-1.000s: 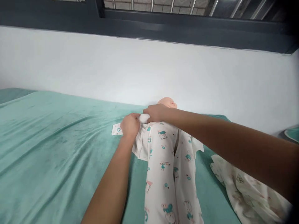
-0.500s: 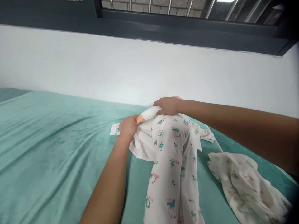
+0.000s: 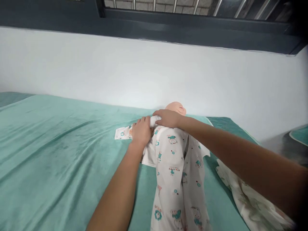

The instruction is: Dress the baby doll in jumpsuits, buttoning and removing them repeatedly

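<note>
A baby doll lies on its back on the green sheet (image 3: 62,144), its head (image 3: 175,107) near the wall. White printed trousers (image 3: 172,179) cover its legs, and a white top (image 3: 149,156) is spread beneath its body. My left hand (image 3: 141,131) is closed around the doll's arm (image 3: 154,121) and the top's sleeve (image 3: 121,132). A bit of peach colour, apparently the doll's hand, shows at the sleeve's printed end. My right hand (image 3: 168,118) is closed around the upper part of the same arm near the shoulder. Its fingertips are partly hidden.
A crumpled white printed cloth (image 3: 250,195) lies at the right, under my right forearm. Behind the doll rises a white wall (image 3: 96,67), with a dark window frame (image 3: 168,27) and metal bars above it.
My left hand has moved right along the doll's arm, toward the shoulder. The doll's hand now shows in the sleeve. My right hand has come slightly down, uncovering the head.
</note>
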Tool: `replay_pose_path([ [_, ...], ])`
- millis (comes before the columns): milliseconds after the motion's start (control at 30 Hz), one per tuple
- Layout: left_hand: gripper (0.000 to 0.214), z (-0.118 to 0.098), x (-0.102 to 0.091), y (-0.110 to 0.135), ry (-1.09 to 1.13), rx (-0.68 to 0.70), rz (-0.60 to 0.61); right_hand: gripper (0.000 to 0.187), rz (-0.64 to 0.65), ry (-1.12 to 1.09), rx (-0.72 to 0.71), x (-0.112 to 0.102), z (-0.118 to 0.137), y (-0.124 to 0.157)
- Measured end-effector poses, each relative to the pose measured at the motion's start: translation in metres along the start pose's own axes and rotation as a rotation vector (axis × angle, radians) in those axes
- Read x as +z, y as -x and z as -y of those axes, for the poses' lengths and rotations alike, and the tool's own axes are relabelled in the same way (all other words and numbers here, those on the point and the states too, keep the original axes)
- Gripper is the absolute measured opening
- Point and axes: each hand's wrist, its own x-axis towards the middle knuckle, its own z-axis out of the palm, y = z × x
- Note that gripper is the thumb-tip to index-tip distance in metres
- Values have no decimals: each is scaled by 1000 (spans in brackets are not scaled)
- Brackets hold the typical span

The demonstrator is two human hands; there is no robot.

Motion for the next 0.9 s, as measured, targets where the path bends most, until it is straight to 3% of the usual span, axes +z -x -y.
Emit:
replay_pose_path([
  [200,24,4,1,-1,-17,-112,2,34,-471,-348,211,14,-8,57],
  [367,24,9,0,1,-43,-160,-11,32,-797,-579,470,48,-38,102],
  [500,28,10,1,3,-63,-163,-1,36,-850,-477,511,72,-62,112],
  [667,33,4,0,2,-39,-193,17,42,-808,-260,534,75,-78,109],
  [800,43,1,-6,10,280,-286,-87,43,-914,-186,685,71,-85,112],
  [900,37,-7,-18,21,521,-353,-164,42,-864,-183,785,70,-85,113],
])
